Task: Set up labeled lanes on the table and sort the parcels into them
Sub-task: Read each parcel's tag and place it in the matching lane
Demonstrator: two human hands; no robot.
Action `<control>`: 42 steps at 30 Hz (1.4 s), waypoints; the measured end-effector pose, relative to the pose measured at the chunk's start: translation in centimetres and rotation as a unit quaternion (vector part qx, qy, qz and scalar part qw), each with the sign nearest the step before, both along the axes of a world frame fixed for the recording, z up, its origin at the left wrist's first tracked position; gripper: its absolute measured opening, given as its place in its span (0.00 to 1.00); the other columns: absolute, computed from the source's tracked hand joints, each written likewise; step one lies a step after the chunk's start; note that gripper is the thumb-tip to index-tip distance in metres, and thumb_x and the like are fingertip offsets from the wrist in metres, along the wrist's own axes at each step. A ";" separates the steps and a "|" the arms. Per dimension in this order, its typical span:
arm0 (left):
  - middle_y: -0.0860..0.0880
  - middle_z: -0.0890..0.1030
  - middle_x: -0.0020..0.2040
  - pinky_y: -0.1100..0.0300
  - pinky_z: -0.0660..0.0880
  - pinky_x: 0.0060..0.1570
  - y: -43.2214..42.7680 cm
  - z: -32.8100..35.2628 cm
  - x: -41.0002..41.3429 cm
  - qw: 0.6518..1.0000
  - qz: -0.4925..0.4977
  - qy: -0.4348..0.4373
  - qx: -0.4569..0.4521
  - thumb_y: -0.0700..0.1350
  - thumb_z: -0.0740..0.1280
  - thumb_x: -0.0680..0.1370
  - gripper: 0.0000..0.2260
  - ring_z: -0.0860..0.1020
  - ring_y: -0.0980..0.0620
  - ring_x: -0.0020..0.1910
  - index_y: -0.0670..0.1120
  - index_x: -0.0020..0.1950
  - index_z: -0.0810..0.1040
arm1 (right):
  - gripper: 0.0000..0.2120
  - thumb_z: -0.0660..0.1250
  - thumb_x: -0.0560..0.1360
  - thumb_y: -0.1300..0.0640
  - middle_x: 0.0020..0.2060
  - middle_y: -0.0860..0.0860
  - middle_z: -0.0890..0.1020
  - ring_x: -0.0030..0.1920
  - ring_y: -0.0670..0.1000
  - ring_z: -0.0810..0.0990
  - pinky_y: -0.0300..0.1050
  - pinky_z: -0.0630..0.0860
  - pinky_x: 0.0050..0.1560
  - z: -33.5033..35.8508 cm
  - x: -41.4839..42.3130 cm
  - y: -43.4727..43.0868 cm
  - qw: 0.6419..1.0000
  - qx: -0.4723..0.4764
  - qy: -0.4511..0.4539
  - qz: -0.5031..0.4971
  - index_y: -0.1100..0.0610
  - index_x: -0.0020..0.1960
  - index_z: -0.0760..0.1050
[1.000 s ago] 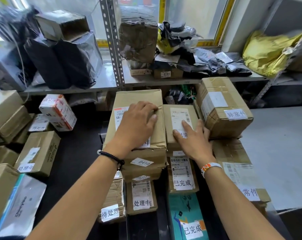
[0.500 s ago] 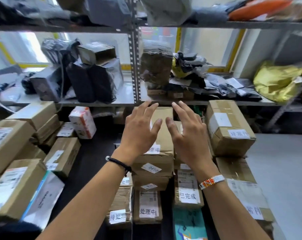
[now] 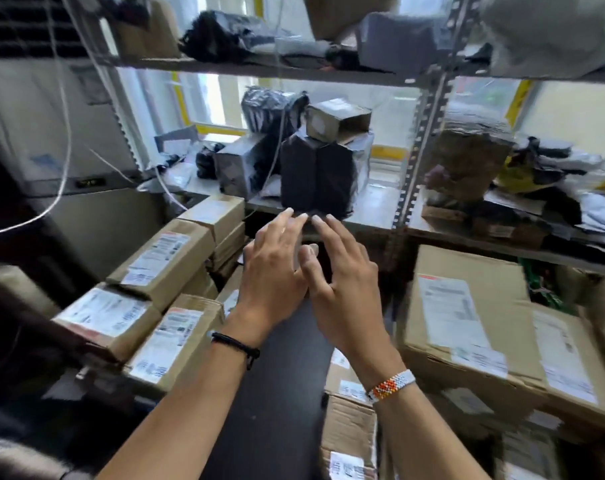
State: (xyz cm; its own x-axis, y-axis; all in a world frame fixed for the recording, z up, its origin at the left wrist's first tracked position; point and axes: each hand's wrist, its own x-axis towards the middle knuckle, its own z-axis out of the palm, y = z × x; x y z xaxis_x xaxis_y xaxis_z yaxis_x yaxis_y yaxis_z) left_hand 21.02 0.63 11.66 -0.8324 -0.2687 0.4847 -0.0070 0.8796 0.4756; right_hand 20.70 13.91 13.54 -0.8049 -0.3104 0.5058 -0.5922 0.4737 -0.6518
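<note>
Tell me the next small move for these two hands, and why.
Probably reach a little further and take the black-wrapped parcel by its two sides. The left hand and the right hand are both open and empty, fingertips pointing at its lower edge on the shelf. A small box seems to rest on top, so lift slowly.

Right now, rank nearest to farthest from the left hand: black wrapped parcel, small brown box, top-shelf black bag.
1. black wrapped parcel, just beyond the left hand.
2. small brown box, atop that parcel.
3. top-shelf black bag, higher, leftward.
</note>
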 end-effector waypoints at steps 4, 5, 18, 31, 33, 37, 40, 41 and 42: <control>0.49 0.69 0.79 0.41 0.68 0.72 -8.7 -1.4 0.0 0.999 0.046 -0.023 0.007 0.61 0.55 0.81 0.27 0.68 0.45 0.76 0.52 0.78 0.72 | 0.31 0.56 0.80 0.37 0.79 0.49 0.70 0.78 0.48 0.67 0.48 0.63 0.78 -2.4 -1.3 -9.6 0.994 -0.026 -0.089 0.050 0.49 0.79 0.69; 0.49 0.68 0.80 0.41 0.67 0.72 -11.2 -1.7 -0.1 0.997 0.061 -0.036 0.005 0.61 0.56 0.81 0.28 0.68 0.45 0.76 0.53 0.78 0.71 | 0.31 0.58 0.81 0.38 0.78 0.50 0.71 0.78 0.48 0.66 0.50 0.62 0.79 -3.2 -1.6 -11.9 0.990 -0.032 -0.119 0.063 0.50 0.80 0.68; 0.43 0.77 0.73 0.46 0.71 0.71 -34.2 -7.7 1.1 0.917 0.198 -0.288 0.192 0.60 0.59 0.84 0.26 0.75 0.40 0.71 0.49 0.79 0.70 | 0.49 0.61 0.77 0.27 0.81 0.51 0.65 0.78 0.59 0.69 0.59 0.67 0.76 -12.0 -5.2 -30.9 0.872 0.016 -0.476 0.113 0.45 0.85 0.39; 0.53 0.88 0.47 0.43 0.81 0.57 -32.8 -6.5 1.5 0.915 0.113 -0.168 0.348 0.57 0.59 0.82 0.16 0.86 0.50 0.50 0.52 0.52 0.84 | 0.46 0.72 0.74 0.39 0.71 0.44 0.79 0.65 0.50 0.83 0.59 0.80 0.66 -13.4 -5.7 -31.2 0.824 -0.223 -0.496 0.159 0.31 0.82 0.47; 0.54 0.88 0.50 0.43 0.81 0.59 -31.8 -5.3 1.4 0.908 0.084 -0.131 0.389 0.57 0.61 0.81 0.13 0.86 0.51 0.53 0.58 0.53 0.85 | 0.43 0.73 0.77 0.44 0.71 0.47 0.79 0.65 0.51 0.83 0.60 0.80 0.66 -11.6 -6.2 -30.1 0.830 -0.254 -0.469 0.162 0.34 0.83 0.49; 0.52 0.88 0.54 0.47 0.82 0.56 -28.5 -1.6 0.9 0.900 -0.005 -0.060 0.431 0.50 0.61 0.86 0.12 0.86 0.50 0.55 0.57 0.59 0.85 | 0.35 0.68 0.83 0.56 0.68 0.50 0.82 0.62 0.53 0.85 0.59 0.83 0.61 -7.2 -6.9 -25.9 0.833 -0.308 -0.418 0.188 0.41 0.83 0.56; 0.51 0.88 0.52 0.53 0.81 0.51 -25.6 1.0 0.0 0.888 -0.024 0.015 0.458 0.45 0.63 0.86 0.10 0.86 0.52 0.52 0.53 0.59 0.84 | 0.32 0.68 0.83 0.59 0.64 0.51 0.85 0.62 0.56 0.85 0.59 0.82 0.62 -3.9 -6.7 -22.0 0.824 -0.371 -0.390 0.174 0.44 0.82 0.60; 0.49 0.88 0.53 0.51 0.81 0.52 -24.6 1.7 -0.4 0.881 -0.039 0.028 0.471 0.46 0.63 0.86 0.09 0.86 0.50 0.53 0.51 0.61 0.83 | 0.31 0.67 0.83 0.60 0.64 0.51 0.85 0.63 0.56 0.85 0.60 0.82 0.63 -3.1 -6.7 -20.6 0.822 -0.388 -0.381 0.168 0.45 0.82 0.62; 0.47 0.87 0.55 0.48 0.81 0.55 -23.3 2.5 -0.7 0.875 -0.064 0.025 0.480 0.48 0.64 0.85 0.11 0.86 0.48 0.55 0.50 0.64 0.82 | 0.31 0.67 0.82 0.60 0.65 0.51 0.84 0.63 0.57 0.84 0.62 0.80 0.65 -2.2 -6.6 -19.2 0.822 -0.399 -0.371 0.165 0.46 0.82 0.62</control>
State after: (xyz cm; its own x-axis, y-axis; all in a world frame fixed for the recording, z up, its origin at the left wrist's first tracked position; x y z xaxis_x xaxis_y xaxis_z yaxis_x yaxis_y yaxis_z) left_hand 20.34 -22.72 14.14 -0.8701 -0.4771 0.1237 0.1044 0.0669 0.9923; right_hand 14.12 -5.30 11.31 -0.9226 -0.3808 0.0624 0.0977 -0.3869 -0.9169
